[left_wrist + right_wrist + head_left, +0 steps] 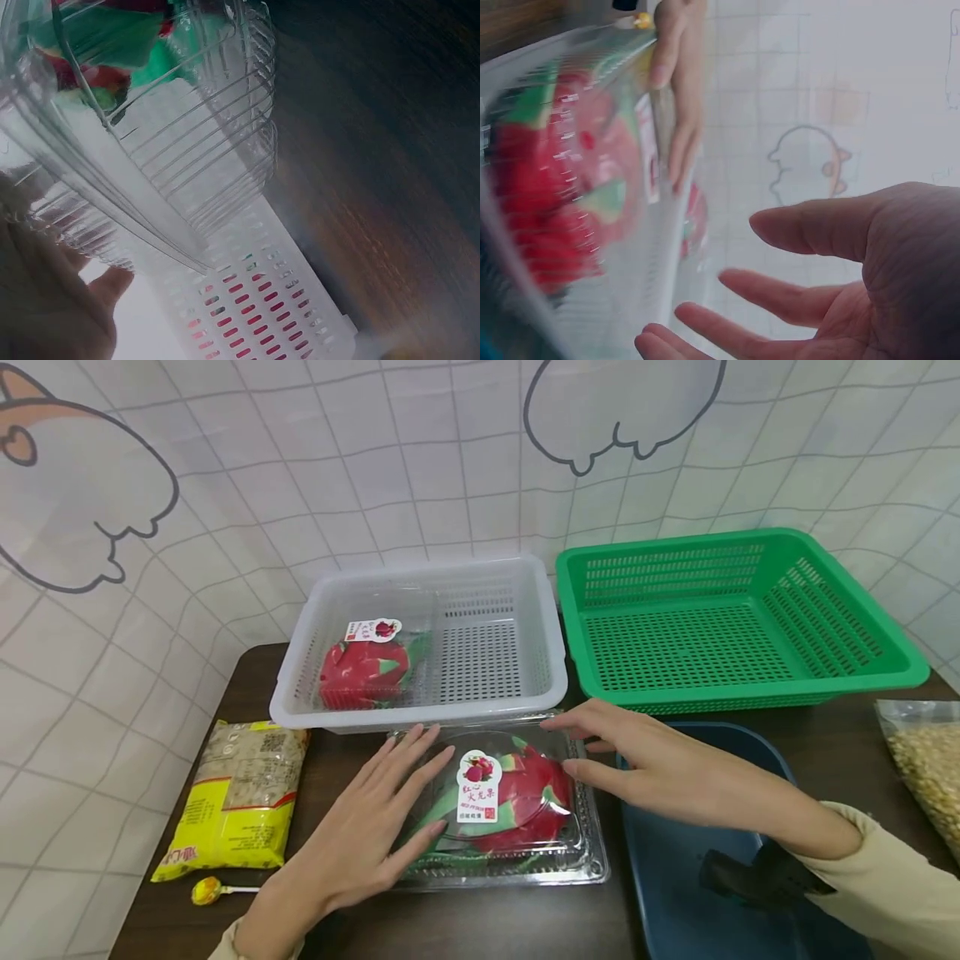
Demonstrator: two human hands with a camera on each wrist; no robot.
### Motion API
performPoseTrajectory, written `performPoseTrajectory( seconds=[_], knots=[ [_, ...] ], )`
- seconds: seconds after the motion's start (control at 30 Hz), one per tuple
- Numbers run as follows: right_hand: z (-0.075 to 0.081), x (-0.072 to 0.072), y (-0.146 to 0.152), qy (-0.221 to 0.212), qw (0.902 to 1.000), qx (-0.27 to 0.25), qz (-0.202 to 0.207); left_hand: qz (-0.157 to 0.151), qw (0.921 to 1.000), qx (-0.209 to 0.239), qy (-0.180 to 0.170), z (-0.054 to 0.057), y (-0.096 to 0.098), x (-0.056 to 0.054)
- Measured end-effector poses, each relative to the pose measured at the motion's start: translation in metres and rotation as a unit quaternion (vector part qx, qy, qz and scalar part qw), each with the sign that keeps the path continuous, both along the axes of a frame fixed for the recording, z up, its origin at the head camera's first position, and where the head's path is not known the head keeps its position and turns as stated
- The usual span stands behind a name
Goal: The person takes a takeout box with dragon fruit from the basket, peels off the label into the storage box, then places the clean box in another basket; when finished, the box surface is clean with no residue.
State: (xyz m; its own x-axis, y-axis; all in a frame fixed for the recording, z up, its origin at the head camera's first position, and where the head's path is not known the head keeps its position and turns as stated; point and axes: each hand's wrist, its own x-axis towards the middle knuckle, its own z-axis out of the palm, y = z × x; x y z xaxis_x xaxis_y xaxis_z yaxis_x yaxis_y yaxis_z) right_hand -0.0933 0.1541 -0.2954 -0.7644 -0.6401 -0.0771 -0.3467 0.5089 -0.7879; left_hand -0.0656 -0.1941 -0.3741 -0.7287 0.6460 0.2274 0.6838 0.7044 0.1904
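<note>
A clear plastic box (596, 860) with a closed lid lies on the dark table in front of me. Red dragon fruit (528, 793) with green-tipped scales shows through it, and a white label (478, 789) sits on the lid. My left hand (367, 827) is over the box's left side, its fingers spread and fairly straight. At the far right corner is my right hand (645, 760), fingers extended and thumb apart. In the right wrist view, a gap separates the right fingers (780, 300) from the box. Whether the left fingertips press the lid is unclear.
Behind stand a white basket (555, 681), holding another boxed dragon fruit (367, 672), and a green basket (862, 677). A dark blue bin (675, 860) is at right, beside a bag of pale kernels (930, 760). At left lie a yellow packet (240, 818) and a lollipop (206, 891).
</note>
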Motion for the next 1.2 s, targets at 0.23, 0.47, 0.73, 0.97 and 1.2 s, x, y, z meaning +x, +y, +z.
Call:
performPoseTrajectory(
  seconds=[0.23, 0.47, 0.73, 0.97, 1.2],
  knots=[
    [0.017, -0.015, -0.029, 0.056, 0.9969, 0.000, 0.056, 0.002, 0.9997, -0.021, -0.013, -0.001, 0.002, -0.002],
    [0.020, -0.035, -0.060, 0.042, 0.9931, 0.026, 0.107, 0.009, 0.9993, -0.029, -0.021, 0.000, 0.002, 0.000],
    [0.016, -0.049, -0.078, 0.020, 0.9887, 0.048, 0.140, 0.025, 0.9981, -0.040, -0.040, 0.000, 0.001, 0.001],
    [0.007, -0.055, -0.085, 0.018, 0.9898, 0.045, 0.134, 0.033, 0.9972, -0.044, -0.051, 0.001, 0.002, 0.001],
    [0.005, -0.055, -0.086, 0.005, 0.9913, 0.032, 0.127, 0.032, 0.9969, -0.046, -0.055, 0.001, 0.001, 0.002]
  ],
)
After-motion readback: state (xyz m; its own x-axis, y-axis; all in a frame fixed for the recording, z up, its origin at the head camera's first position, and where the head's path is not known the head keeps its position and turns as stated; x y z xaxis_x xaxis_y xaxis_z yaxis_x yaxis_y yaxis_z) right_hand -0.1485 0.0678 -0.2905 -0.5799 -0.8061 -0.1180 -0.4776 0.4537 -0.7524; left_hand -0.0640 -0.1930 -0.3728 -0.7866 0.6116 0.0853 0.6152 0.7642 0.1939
